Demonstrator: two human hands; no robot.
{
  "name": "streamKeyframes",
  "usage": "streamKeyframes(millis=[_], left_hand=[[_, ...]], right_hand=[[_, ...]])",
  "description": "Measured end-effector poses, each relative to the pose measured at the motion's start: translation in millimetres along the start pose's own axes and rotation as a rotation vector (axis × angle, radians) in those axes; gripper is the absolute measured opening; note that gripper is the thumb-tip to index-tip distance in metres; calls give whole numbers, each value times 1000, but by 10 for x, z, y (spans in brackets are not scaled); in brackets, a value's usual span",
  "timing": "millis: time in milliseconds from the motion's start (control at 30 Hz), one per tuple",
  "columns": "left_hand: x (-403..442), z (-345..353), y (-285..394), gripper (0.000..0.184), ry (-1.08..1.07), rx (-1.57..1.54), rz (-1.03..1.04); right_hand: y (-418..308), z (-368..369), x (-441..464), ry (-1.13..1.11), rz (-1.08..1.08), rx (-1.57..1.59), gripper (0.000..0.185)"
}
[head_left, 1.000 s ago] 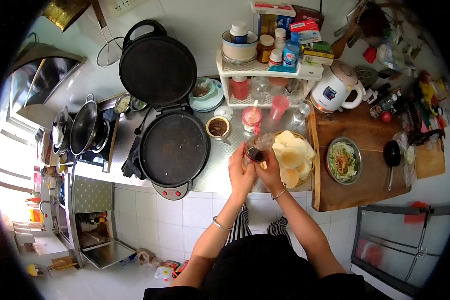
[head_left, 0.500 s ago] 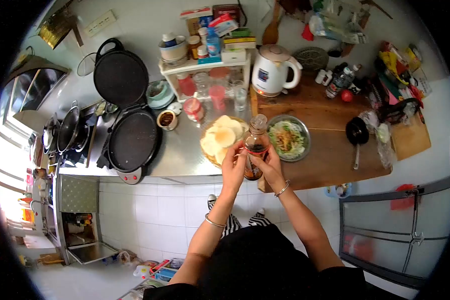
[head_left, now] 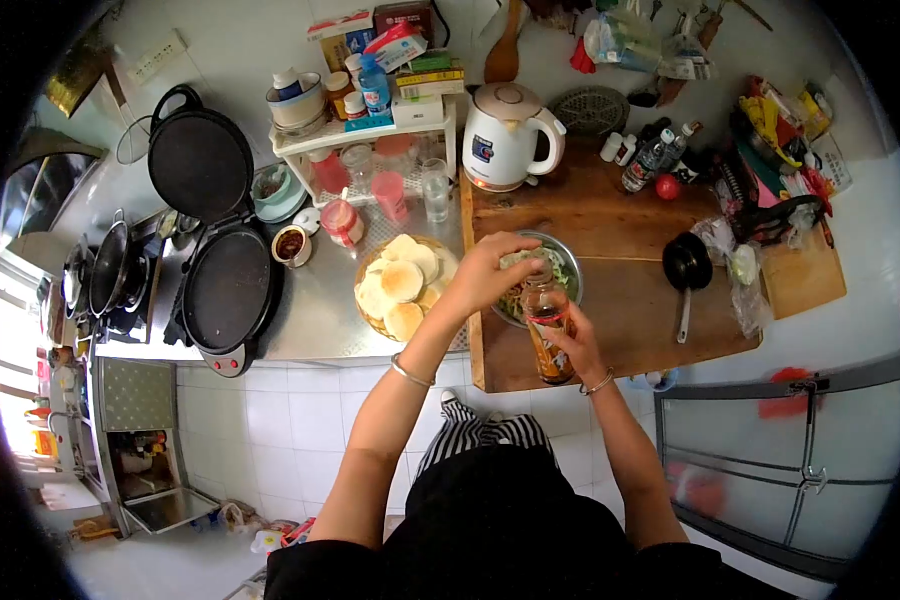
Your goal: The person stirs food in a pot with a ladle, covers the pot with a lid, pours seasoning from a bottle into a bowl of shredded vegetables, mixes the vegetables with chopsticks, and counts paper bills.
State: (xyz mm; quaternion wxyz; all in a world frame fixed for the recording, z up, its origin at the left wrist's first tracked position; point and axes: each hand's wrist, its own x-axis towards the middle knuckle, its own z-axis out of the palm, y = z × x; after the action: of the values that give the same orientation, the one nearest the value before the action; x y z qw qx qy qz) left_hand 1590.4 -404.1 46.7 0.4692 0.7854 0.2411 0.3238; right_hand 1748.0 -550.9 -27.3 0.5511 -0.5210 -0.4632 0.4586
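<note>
My right hand (head_left: pixel 578 345) is wrapped round the body of a glass bottle (head_left: pixel 548 335) of dark sauce with a red and orange label. At the bottle's top my left hand (head_left: pixel 492 272) has its fingers closed over the cap; the fingers partly hide it. Just behind the bottle stands a metal bowl (head_left: pixel 579 284) of shredded vegetables, partly covered by the left hand and the bottle. To the left, a woven basket (head_left: pixel 368 318) holds several round pale flatbreads (head_left: pixel 402 281), close to my left forearm.
A white electric kettle (head_left: pixel 498 140) stands on the wooden board (head_left: pixel 620 340) at the back. An open electric griddle (head_left: pixel 232 285) is on the left counter, near a small sauce pot (head_left: pixel 291 246). A black ladle-like pan (head_left: pixel 687 262) lies at the right.
My left hand has gone from the bottle's side up to its top. The bottle has moved right and slightly down in my right hand. The camera view has shifted.
</note>
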Motion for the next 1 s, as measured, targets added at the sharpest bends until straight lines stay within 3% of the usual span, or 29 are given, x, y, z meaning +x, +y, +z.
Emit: streamKeyframes(millis=[133,267,400,533,633,800,1000], left_hand=[[207,125,-119,30,-116,31,-71],[360,312,-209,29,-45,77,-54],[492,446,-294,29,-130,93,-144],[628,588,-304,28,-161,272,-103],[670,697,-296,25,-178,445,-83],[690,879,-323,24,-271,717,-294],[626,947,-266,26,-293,756,-321]], right_hand=[[27,-263,55,-38,3,-72,48],[8,-561,123,-120,14,-132,53],[44,-917,251,-210,73,-111,57],[152,-1307,374,-313,87,-260,67],[168,-1471,460,-291,111,-569,78],[87,-1615,514,-349,128,-817,80],[-31,-1650,560,-421,132,-1003,76]])
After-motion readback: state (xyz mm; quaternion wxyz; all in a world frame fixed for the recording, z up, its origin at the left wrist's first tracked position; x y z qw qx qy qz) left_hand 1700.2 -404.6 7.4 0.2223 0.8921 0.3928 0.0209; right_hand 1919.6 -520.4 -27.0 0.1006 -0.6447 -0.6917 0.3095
